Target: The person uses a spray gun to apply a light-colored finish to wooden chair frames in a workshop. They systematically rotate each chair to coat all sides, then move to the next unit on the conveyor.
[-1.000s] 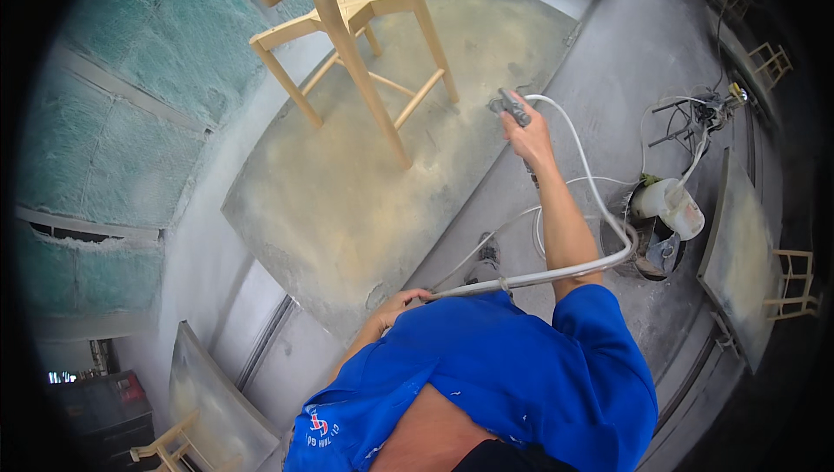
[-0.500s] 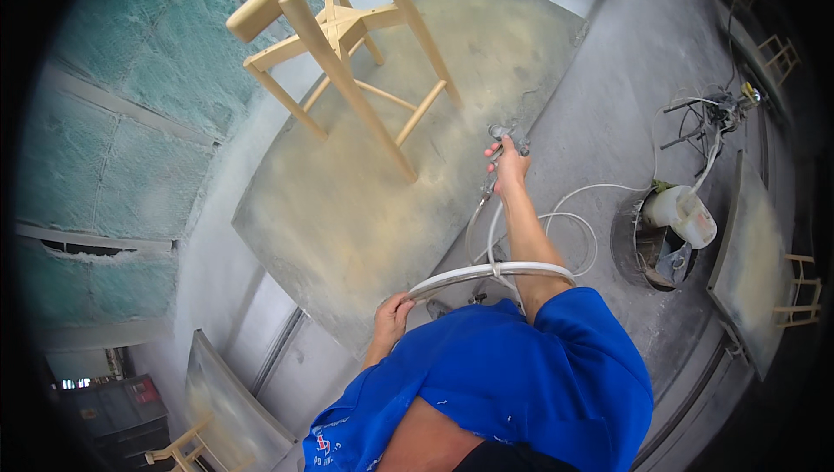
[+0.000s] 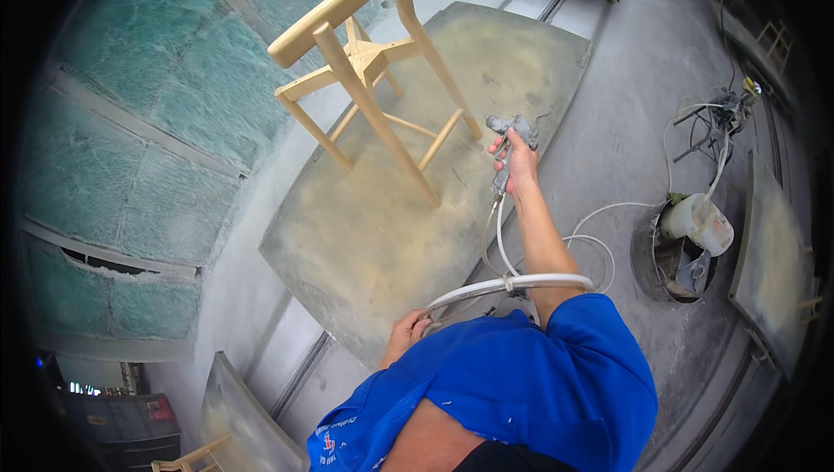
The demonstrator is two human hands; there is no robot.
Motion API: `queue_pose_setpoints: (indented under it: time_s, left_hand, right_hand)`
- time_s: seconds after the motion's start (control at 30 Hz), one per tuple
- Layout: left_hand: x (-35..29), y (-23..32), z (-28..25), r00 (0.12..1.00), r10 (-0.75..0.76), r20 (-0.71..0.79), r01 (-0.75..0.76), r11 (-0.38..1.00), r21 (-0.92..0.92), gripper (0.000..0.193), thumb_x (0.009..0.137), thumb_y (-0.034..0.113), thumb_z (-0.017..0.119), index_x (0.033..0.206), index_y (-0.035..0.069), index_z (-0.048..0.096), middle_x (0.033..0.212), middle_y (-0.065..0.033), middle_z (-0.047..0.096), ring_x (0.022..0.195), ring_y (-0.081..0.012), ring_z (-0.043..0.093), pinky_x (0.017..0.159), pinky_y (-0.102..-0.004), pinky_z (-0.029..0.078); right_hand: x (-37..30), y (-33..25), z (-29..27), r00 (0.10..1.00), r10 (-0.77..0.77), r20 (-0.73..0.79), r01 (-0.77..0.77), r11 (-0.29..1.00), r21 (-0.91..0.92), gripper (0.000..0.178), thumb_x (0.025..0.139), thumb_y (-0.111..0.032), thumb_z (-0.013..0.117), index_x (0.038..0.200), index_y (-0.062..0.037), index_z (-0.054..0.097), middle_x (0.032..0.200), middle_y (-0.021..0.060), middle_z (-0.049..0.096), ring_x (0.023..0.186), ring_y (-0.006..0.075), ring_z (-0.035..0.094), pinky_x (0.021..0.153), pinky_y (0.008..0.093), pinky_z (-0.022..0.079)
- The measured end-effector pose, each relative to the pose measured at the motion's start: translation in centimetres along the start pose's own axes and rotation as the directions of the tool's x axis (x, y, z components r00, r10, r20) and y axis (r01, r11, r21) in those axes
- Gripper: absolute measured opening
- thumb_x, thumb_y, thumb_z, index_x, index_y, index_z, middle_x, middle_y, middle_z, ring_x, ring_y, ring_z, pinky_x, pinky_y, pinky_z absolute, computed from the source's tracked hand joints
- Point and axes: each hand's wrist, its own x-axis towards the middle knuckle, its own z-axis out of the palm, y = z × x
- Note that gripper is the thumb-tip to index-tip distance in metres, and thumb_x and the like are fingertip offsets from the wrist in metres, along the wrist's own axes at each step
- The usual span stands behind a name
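Observation:
My right hand [image 3: 519,163] is closed round the handle of a grey metal spray gun [image 3: 511,131], whose nozzle end faces the chair. Hoses run down from the gun's grip. Low in front of my body, my left hand [image 3: 407,333] has its fingers wrapped on a white hose [image 3: 486,284], which arches across to my right forearm. A light wooden chair frame [image 3: 369,116] with a thick curved back rail stands upright on a large grey-and-tan stained board [image 3: 365,237]. The gun is apart from the chair, to the right of its nearest legs.
On the right, a round bin [image 3: 647,259] holds a white plastic container [image 3: 700,224]. Behind it is a black-framed stand [image 3: 717,120] with hoses. White hose loops [image 3: 608,250] lie on the floor. Other boards [image 3: 773,263] are at the sides. Teal filter-like panels [image 3: 130,133] line the left.
The view has shifted, so the chair and board appear lower and further right. My right hand has turned the spray gun slightly. Both hands keep their hold.

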Motion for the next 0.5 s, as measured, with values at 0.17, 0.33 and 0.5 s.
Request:
queue_pose_setpoints:
  time_s: [0.17, 0.33, 0.5]
  left_hand:
    - [1.2, 0.5, 0.4, 1.000, -0.022, -0.009, 0.022, 0.998, 0.052, 0.011, 0.098, 0.007, 0.069, 0.107, 0.000, 0.070, 0.080, -0.0077, 0.066, 0.073, -0.0126, 0.056, 0.066, -0.0288, 0.048]
    - [2.8, 2.2, 0.9, 1.000, 0.012, 0.025, -0.014, 0.997, 0.071, 0.011, 0.098, 0.009, 0.069, 0.105, 0.000, 0.070, 0.077, -0.0084, 0.064, 0.071, -0.0123, 0.054, 0.064, -0.0292, 0.047]
    - [3.8, 3.0, 2.8, 0.998, -0.058, -0.010, 0.059, 0.996, 0.071, 0.010, 0.100, 0.009, 0.067, 0.101, -0.001, 0.070, 0.077, -0.0020, 0.063, 0.074, -0.0075, 0.052, 0.066, -0.0267, 0.045]
  right_hand:
    - [0.3, -1.4, -0.6, 0.979, -0.055, 0.196, 0.009, 0.973, 0.229, 0.022, 0.103, -0.026, 0.061, 0.114, -0.0075, 0.063, 0.086, 0.0057, 0.066, 0.071, 0.0158, 0.067, 0.043, 0.0253, 0.042]
    - [1.7, -4.2, -0.4, 0.986, 0.024, 0.168, -0.001, 0.991, -0.136, 0.023, 0.103, -0.026, 0.062, 0.114, -0.0066, 0.062, 0.087, 0.0073, 0.067, 0.071, 0.0151, 0.067, 0.043, 0.0247, 0.041]
    - [3.3, -6.0, -1.4, 0.928, 0.029, 0.372, -0.071, 0.992, 0.101, 0.023, 0.103, -0.026, 0.061, 0.115, -0.0063, 0.062, 0.085, 0.0070, 0.067, 0.071, 0.0142, 0.068, 0.042, 0.0237, 0.040]
